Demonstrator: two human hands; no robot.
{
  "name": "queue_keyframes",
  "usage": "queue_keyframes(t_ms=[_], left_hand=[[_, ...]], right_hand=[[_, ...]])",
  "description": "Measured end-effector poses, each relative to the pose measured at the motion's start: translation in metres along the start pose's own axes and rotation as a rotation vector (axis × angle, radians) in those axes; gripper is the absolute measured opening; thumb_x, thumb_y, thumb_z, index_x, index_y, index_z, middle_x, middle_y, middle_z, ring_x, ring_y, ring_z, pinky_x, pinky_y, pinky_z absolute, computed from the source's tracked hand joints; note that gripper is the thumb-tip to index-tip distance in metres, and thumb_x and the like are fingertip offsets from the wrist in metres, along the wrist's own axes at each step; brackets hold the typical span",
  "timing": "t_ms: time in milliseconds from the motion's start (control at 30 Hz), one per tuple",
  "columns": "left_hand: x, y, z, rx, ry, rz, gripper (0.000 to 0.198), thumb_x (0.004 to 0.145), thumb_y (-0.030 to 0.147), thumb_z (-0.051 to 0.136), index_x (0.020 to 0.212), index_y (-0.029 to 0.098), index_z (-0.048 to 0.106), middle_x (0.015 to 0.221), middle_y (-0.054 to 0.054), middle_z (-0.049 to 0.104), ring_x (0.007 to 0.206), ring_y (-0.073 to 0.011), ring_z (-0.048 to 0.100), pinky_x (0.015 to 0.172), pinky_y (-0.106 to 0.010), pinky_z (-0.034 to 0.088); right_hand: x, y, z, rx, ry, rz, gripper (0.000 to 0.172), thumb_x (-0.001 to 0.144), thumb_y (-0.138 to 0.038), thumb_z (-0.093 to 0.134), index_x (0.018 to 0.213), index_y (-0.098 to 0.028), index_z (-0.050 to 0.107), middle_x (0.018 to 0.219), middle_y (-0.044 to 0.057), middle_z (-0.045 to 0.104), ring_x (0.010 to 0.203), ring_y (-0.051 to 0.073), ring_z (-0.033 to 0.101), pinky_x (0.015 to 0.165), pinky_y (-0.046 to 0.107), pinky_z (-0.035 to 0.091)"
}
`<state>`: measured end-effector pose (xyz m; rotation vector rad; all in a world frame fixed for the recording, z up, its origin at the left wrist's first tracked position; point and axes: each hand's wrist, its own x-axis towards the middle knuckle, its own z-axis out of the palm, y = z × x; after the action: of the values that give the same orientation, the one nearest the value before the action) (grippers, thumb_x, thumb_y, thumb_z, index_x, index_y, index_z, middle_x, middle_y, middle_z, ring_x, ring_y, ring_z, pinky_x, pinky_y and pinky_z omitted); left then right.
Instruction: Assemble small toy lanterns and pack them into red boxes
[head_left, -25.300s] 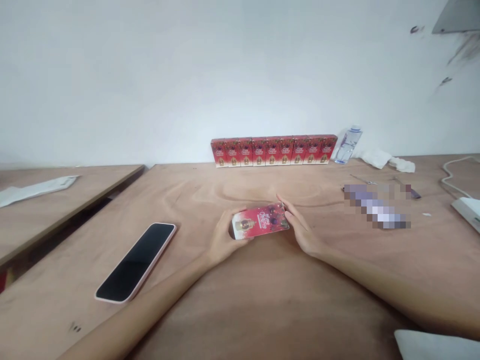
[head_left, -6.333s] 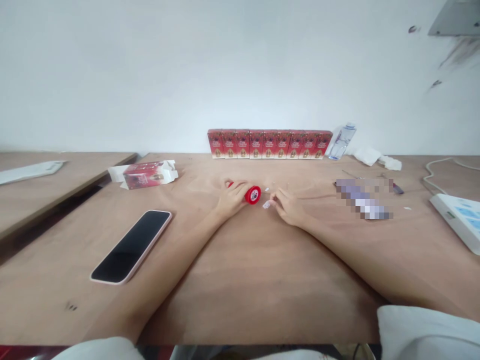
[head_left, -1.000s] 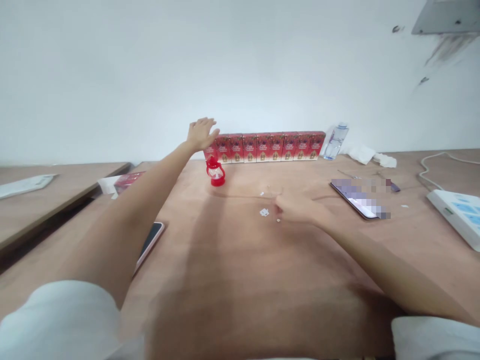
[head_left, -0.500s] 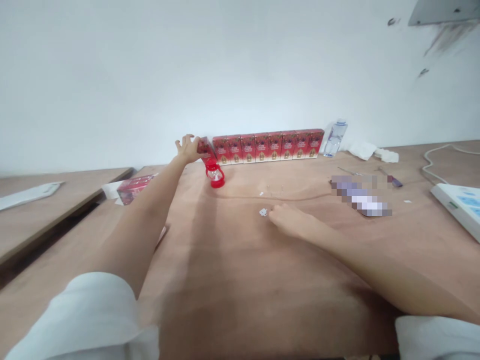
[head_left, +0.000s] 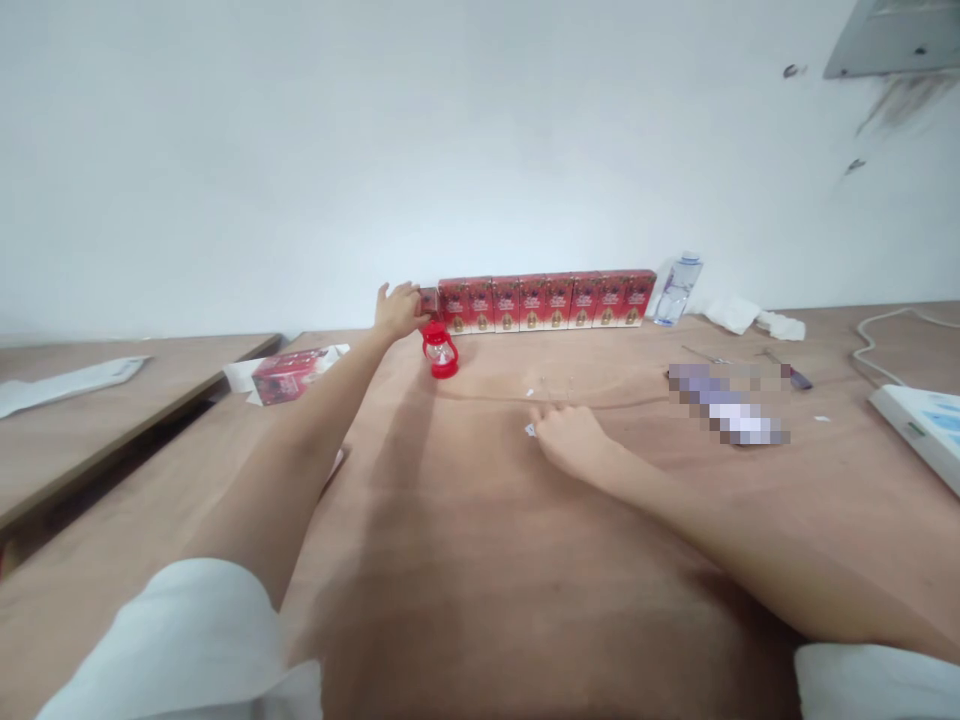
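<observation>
At the left end of the row by the wall, my left hand (head_left: 400,311) has its fingers closed on a small red box (head_left: 429,300). Just in front of that box stands a little red lantern (head_left: 440,369) with a clear middle. The row of red boxes (head_left: 545,304), printed with a gold lantern, continues to the right. My right hand (head_left: 574,440) rests low on the table with its fingers curled down over a small white piece (head_left: 531,430). What its fingertips hold is hidden. Another white scrap (head_left: 530,392) lies just beyond them.
An open red box (head_left: 289,377) lies left of my left forearm. To the right are a clear bottle (head_left: 679,290), crumpled tissue (head_left: 731,314), a blurred purple item (head_left: 724,405), a screwdriver-like tool (head_left: 799,379) and a white device (head_left: 919,425) with a cable. A gap splits the tables at left.
The tilted red box in my left hand now stands straighter, against the row's end. My right hand has moved over the white pieces and covers most of them. The view has shifted slightly.
</observation>
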<state>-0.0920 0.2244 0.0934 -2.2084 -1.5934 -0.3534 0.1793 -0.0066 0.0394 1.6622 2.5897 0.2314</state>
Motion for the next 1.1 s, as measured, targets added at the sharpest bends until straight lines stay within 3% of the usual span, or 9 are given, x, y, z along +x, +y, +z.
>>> queue_keyframes(t_ms=[100, 300, 433, 567, 633, 700, 833, 933, 1100], left_hand=[[0.004, 0.011, -0.007, 0.047, -0.008, -0.022, 0.052, 0.076, 0.036, 0.058, 0.12, 0.01, 0.046, 0.123, -0.021, 0.053, 0.115, -0.0332, 0.048, 0.101, -0.047, 0.023], [-0.014, 0.006, -0.034, 0.005, 0.138, -0.073, 0.061, 0.075, 0.047, 0.059, 0.12, 0.009, 0.046, 0.123, -0.024, 0.048, 0.118, -0.0417, 0.041, 0.094, -0.051, 0.029], [-0.057, 0.005, -0.072, -0.248, 0.432, -0.192, 0.063, 0.063, 0.038, 0.073, 0.115, 0.012, 0.047, 0.122, -0.017, 0.047, 0.11, -0.0305, 0.048, 0.09, -0.04, 0.04], [-0.122, 0.034, -0.095, -0.775, 0.645, -0.404, 0.055, 0.062, 0.036, 0.075, 0.104, 0.014, 0.046, 0.101, -0.006, 0.058, 0.087, -0.0182, 0.058, 0.077, -0.031, 0.048], [-0.156, 0.059, -0.092, -1.092, 0.575, -0.475, 0.046, 0.06, 0.037, 0.075, 0.091, 0.016, 0.047, 0.087, -0.002, 0.059, 0.078, -0.0156, 0.059, 0.072, -0.029, 0.048], [-0.184, 0.085, -0.083, -1.299, 0.359, -0.503, 0.044, 0.057, 0.04, 0.077, 0.081, 0.017, 0.048, 0.081, -0.001, 0.06, 0.073, -0.0155, 0.059, 0.064, -0.027, 0.048], [-0.215, 0.123, -0.059, -1.545, 0.051, -0.516, 0.048, 0.055, 0.049, 0.078, 0.079, 0.017, 0.05, 0.088, -0.005, 0.063, 0.081, -0.0198, 0.062, 0.065, -0.028, 0.049], [-0.223, 0.13, -0.047, -1.686, -0.041, -0.542, 0.053, 0.054, 0.048, 0.08, 0.086, 0.017, 0.051, 0.096, -0.006, 0.064, 0.09, -0.0221, 0.062, 0.074, -0.032, 0.051], [-0.23, 0.13, -0.035, -1.913, -0.092, -0.636, 0.047, 0.061, 0.045, 0.078, 0.09, 0.017, 0.053, 0.092, -0.003, 0.064, 0.083, -0.016, 0.063, 0.079, -0.033, 0.051]], right_hand=[[0.0, -0.015, 0.02, 0.045, 0.202, -0.116, 0.031, 0.086, -0.01, 0.038, 0.113, -0.013, 0.054, 0.104, 0.017, 0.064, 0.092, 0.025, 0.063, 0.072, 0.033, 0.047], [-0.003, -0.027, 0.051, 0.361, 0.619, -0.318, 0.032, 0.091, -0.019, 0.036, 0.12, -0.015, 0.048, 0.116, 0.014, 0.059, 0.101, 0.021, 0.058, 0.085, 0.034, 0.046], [0.001, -0.021, 0.054, 0.819, 0.771, -0.249, 0.041, 0.089, -0.027, 0.046, 0.128, -0.021, 0.038, 0.118, 0.014, 0.054, 0.091, 0.018, 0.06, 0.077, 0.034, 0.053], [0.009, -0.016, 0.056, 1.389, 0.699, -0.182, 0.065, 0.081, -0.037, 0.062, 0.135, -0.033, 0.026, 0.134, 0.011, 0.038, 0.103, 0.019, 0.057, 0.069, 0.031, 0.057], [0.012, -0.016, 0.056, 1.626, 0.627, -0.144, 0.075, 0.077, -0.042, 0.064, 0.138, -0.037, 0.02, 0.139, 0.01, 0.031, 0.11, 0.021, 0.053, 0.071, 0.033, 0.058], [0.012, -0.015, 0.054, 1.8, 0.566, -0.122, 0.076, 0.078, -0.046, 0.062, 0.139, -0.039, 0.018, 0.135, 0.008, 0.037, 0.11, 0.021, 0.054, 0.072, 0.035, 0.058], [0.014, -0.015, 0.053, 1.938, 0.51, 0.07, 0.059, 0.077, -0.051, 0.06, 0.129, -0.031, 0.039, 0.108, 0.004, 0.057, 0.09, 0.019, 0.061, 0.061, 0.03, 0.057], [0.016, -0.014, 0.054, 1.923, 0.519, 0.218, 0.047, 0.073, -0.051, 0.063, 0.112, -0.026, 0.053, 0.099, 0.003, 0.062, 0.082, 0.018, 0.061, 0.056, 0.026, 0.053], [0.014, -0.015, 0.051, 1.8, 0.47, 0.27, 0.039, 0.074, -0.053, 0.06, 0.102, -0.026, 0.06, 0.106, 0.002, 0.065, 0.098, 0.021, 0.06, 0.069, 0.03, 0.051]])
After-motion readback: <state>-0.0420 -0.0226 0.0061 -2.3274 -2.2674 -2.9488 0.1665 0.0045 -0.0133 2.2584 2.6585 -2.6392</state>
